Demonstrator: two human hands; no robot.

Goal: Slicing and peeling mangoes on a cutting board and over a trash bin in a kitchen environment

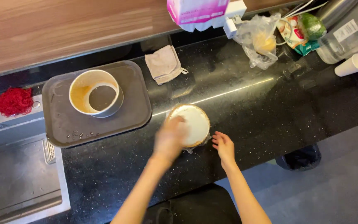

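Cake on the black counter, both hands at its edge

Cake (pixel 193 122), round with a pale top and a browner rim, sits on the dark speckled counter (pixel 270 112) just right of the tray, on what looks like a bit of clear wrap or paper peeking out beneath it. My left hand (pixel 170 137) lies over its left side, blurred, so I cannot tell whether the fingers are curled or spread, nor whether they press the top or only the rim. My right hand (pixel 223 146) is open, fingers fanned, fingertips on the counter just beside the cake's lower right edge, gripping nothing.

As I judge it, doing this well means keeping the touch on the rim and off the soft-looking top, with the right hand steadying from the side so the round does not skid on the smooth stone.

Left of the cake, the grey tray (pixel 63 124) carries the ring mould (pixel 96 98), smeared inside with batter-coloured residue, plus some crumbs. A folded beige cloth (pixel 164 64) lies behind, well within reach for wiping fingers. Farther off are a crumpled clear bag (pixel 260 41), a white paper cup (pixel 352 65) lying on its side, and a red scrubber (pixel 14 101) by the sink (pixel 13 186).
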